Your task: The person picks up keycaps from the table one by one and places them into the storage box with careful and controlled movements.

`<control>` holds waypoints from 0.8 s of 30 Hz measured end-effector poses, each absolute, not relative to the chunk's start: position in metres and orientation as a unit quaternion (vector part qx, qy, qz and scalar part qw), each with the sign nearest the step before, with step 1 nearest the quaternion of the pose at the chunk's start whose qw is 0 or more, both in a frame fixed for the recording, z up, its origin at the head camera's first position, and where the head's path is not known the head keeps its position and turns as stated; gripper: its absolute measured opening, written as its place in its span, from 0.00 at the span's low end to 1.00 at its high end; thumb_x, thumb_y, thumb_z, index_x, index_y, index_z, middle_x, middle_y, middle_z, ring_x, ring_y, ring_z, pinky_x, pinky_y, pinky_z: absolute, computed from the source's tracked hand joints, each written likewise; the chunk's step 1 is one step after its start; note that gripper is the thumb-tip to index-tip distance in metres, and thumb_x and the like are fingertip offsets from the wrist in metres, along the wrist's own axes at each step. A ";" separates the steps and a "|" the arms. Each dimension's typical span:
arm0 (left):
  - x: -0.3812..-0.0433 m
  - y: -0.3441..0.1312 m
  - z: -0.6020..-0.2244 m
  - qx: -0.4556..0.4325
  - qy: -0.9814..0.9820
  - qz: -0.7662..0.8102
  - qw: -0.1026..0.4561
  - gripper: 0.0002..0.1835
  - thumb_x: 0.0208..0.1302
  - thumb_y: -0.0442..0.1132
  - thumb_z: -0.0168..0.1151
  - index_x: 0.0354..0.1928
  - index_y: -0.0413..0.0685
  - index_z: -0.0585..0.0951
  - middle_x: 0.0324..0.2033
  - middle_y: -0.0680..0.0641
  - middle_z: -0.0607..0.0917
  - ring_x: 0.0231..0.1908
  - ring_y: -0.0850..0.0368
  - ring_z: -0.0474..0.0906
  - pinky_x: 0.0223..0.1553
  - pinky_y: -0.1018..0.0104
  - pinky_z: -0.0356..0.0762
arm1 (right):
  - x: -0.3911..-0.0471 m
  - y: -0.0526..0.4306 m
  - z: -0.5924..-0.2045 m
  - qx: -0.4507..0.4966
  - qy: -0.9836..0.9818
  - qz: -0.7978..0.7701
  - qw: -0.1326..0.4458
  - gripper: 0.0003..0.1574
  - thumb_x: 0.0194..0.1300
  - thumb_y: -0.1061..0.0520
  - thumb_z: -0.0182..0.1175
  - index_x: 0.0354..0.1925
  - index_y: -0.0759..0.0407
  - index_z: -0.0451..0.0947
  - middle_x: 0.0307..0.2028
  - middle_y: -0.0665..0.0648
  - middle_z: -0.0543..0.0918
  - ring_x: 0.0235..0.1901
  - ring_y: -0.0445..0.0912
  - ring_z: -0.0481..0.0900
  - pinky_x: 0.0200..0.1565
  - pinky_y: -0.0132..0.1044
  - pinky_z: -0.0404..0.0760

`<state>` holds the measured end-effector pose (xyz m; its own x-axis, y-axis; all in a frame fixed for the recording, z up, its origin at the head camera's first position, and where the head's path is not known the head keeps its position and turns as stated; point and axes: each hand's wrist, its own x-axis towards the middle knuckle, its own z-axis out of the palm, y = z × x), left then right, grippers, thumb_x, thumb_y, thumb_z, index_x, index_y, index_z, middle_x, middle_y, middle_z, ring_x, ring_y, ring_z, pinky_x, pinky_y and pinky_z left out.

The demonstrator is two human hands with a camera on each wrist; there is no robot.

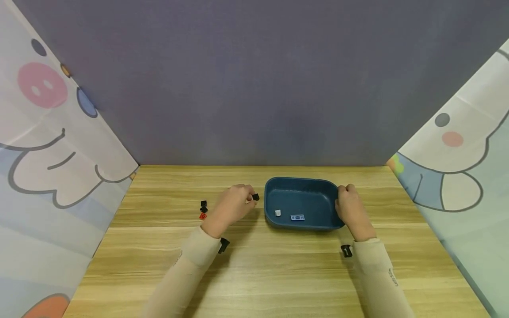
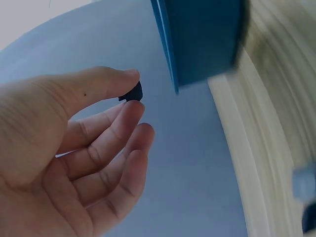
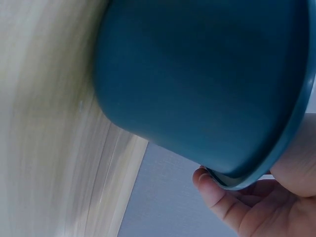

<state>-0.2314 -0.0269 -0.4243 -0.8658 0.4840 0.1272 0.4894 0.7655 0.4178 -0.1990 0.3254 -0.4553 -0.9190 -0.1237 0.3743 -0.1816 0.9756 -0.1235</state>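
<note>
Between thumb and forefinger my left hand pinches a small black block, just left of the blue bin's rim. The left wrist view shows this dark piece at the fingertips, its far side partly covered. My right hand grips the right end of the blue bin, with fingers curled over the rim in the right wrist view. Inside the bin lie a small white cube and a light blue rectangular piece.
Left of my left hand, two small black pieces and a red-orange square piece lie on the wooden table. Black wrist-camera parts show at both sleeves. A grey panel stands behind the table, with cartoon-printed sheets at both sides.
</note>
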 end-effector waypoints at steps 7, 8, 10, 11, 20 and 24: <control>-0.224 0.008 -0.424 -0.321 -0.926 -0.199 -0.003 0.12 0.67 0.43 0.68 0.49 0.47 0.85 0.37 0.52 0.85 0.34 0.61 0.81 0.33 0.67 0.78 | -0.200 0.326 -0.456 0.075 -0.979 0.071 0.178 0.15 0.57 0.75 0.63 0.41 0.84 0.72 0.34 0.77 0.71 0.32 0.65 0.74 0.32 0.53 0.80; -0.222 0.013 -0.424 -0.326 -0.925 -0.196 -0.007 0.13 0.67 0.43 0.68 0.50 0.47 0.85 0.37 0.52 0.85 0.33 0.61 0.81 0.32 0.67 0.78 | -0.200 0.326 -0.456 0.074 -0.979 0.071 0.176 0.15 0.57 0.75 0.63 0.42 0.84 0.72 0.35 0.77 0.71 0.32 0.65 0.74 0.32 0.53 0.80; -0.220 0.019 -0.425 -0.335 -0.924 -0.186 -0.011 0.14 0.67 0.44 0.68 0.50 0.47 0.85 0.37 0.52 0.85 0.33 0.61 0.81 0.31 0.68 0.77 | -0.200 0.326 -0.455 0.075 -0.980 0.073 0.172 0.16 0.57 0.75 0.63 0.42 0.85 0.72 0.35 0.78 0.71 0.33 0.66 0.75 0.33 0.54 0.80; -0.219 0.022 -0.426 -0.337 -0.924 -0.182 -0.014 0.14 0.67 0.45 0.68 0.51 0.47 0.85 0.37 0.52 0.85 0.32 0.61 0.80 0.29 0.68 0.77 | -0.200 0.326 -0.455 0.074 -0.980 0.074 0.171 0.16 0.57 0.75 0.63 0.43 0.85 0.72 0.36 0.78 0.72 0.34 0.66 0.75 0.33 0.54 0.80; -0.218 0.026 -0.433 -0.345 -0.918 -0.196 -0.012 0.14 0.66 0.44 0.69 0.50 0.46 0.85 0.37 0.51 0.86 0.34 0.60 0.81 0.32 0.67 0.78 | -0.200 0.326 -0.453 0.070 -0.981 0.080 0.163 0.13 0.59 0.75 0.62 0.40 0.84 0.72 0.35 0.77 0.71 0.33 0.65 0.73 0.33 0.53 0.80; -0.216 0.022 -0.432 -0.341 -0.918 -0.203 -0.013 0.15 0.67 0.45 0.68 0.50 0.45 0.85 0.39 0.51 0.86 0.36 0.59 0.82 0.32 0.68 0.78 | -0.199 0.325 -0.452 0.068 -0.981 0.082 0.162 0.13 0.59 0.75 0.62 0.40 0.84 0.72 0.34 0.77 0.71 0.33 0.65 0.73 0.33 0.53 0.80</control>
<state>-0.2160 0.0221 -0.4320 -0.7675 0.6310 0.1134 0.6200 0.6856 0.3815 -0.1991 0.3253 -0.4523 -0.9384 -0.1071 0.3284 -0.1601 0.9773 -0.1388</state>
